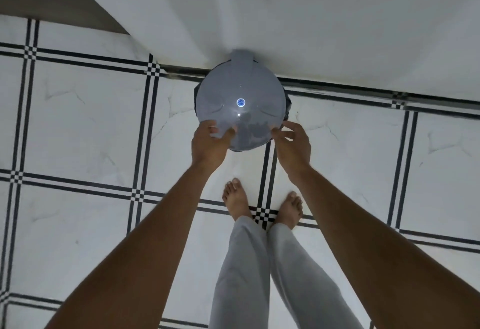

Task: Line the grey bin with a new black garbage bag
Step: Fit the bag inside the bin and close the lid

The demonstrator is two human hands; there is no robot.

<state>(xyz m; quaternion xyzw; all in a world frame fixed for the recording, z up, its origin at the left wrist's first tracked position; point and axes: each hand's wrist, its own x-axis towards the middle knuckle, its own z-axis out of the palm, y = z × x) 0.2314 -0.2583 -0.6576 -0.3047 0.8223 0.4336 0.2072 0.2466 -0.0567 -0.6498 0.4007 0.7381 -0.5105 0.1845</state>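
The round grey bin (240, 90) stands on the floor against the white wall, seen from straight above with its domed lid down and a small blue sticker at the centre. Black garbage bag (287, 106) edges stick out from under the lid at the right, left and near side. My left hand (210, 143) holds the lid's near left rim, thumb and fingertips on top of it. My right hand (292, 141) touches the near right rim with fingers curled at the edge.
White floor tiles with black checked border lines (145, 126) surround the bin. A white wall (311, 17) rises right behind it. My bare feet (262, 205) and grey trouser legs stand just in front of the bin.
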